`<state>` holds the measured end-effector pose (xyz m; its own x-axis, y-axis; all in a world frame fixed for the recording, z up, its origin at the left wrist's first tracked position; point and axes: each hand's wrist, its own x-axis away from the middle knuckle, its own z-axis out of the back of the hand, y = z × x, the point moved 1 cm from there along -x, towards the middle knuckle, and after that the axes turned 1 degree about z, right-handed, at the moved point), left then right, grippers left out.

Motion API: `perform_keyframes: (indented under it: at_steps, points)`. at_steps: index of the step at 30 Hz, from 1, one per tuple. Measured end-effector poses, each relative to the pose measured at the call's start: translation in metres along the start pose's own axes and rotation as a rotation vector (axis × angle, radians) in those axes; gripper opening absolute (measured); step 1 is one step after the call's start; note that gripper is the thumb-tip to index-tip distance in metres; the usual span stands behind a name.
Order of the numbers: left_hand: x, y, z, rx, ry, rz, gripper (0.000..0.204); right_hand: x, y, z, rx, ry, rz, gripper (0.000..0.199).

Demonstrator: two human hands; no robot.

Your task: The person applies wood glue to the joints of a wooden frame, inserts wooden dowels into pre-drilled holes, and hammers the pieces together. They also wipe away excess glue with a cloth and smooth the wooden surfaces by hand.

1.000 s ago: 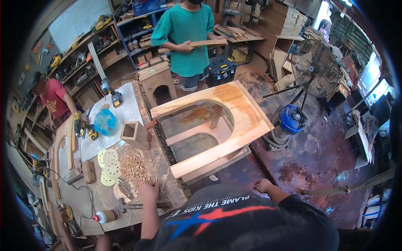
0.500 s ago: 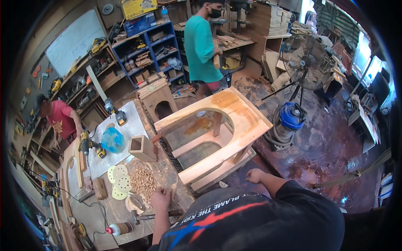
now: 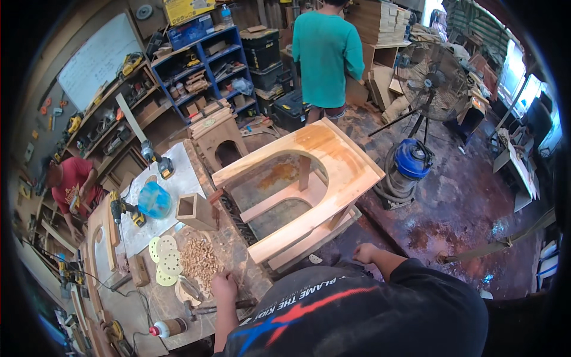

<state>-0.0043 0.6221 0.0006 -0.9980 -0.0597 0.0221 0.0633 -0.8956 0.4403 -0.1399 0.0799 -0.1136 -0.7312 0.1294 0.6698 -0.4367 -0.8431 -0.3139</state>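
My left hand [image 3: 223, 285] rests on the workbench [image 3: 238, 250], fingers curled down, just right of a pile of small wooden dowels [image 3: 199, 262]. Whether it grips anything is hidden. My right hand [image 3: 364, 253] is balled into a fist below the near edge of a large pale wooden frame with an arched cut-out [image 3: 333, 172], apart from it and holding nothing I can see. Round yellow sanding discs [image 3: 163, 256] lie left of the dowels. A small open wooden box [image 3: 195, 211] stands behind them.
A blue vacuum [image 3: 410, 163] and a standing fan [image 3: 429, 80] are right of the frame. A person in a teal shirt [image 3: 326, 53] stands at the back; another in red [image 3: 71, 184] bends at the left. Drills [image 3: 128, 211] and a blue lid [image 3: 154, 199] lie on the bench.
The person in teal has turned and stepped away toward the back. My right hand has shifted up toward the frame. My left hand stays by the dowels.
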Motion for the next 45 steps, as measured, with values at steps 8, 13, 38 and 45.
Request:
perform_keyframes:
  at_steps: [8,13,38,45]
  points:
    - [0.01,-0.005,-0.005,-0.074,0.118,0.063,0.018,-0.069,0.048,0.06,-0.021,0.068,0.095,0.042]
    - [0.034,0.015,0.012,-0.041,0.353,0.281,0.023,-0.133,0.08,0.111,0.059,0.066,0.186,0.034]
    - [-0.019,0.255,0.002,-0.334,-0.348,-0.185,0.06,-0.176,0.003,0.321,-1.511,-0.463,0.371,0.053]
    - [-0.02,0.277,0.009,-0.205,-0.311,-0.31,0.05,-0.147,0.042,0.372,-1.402,-0.132,0.392,0.051]
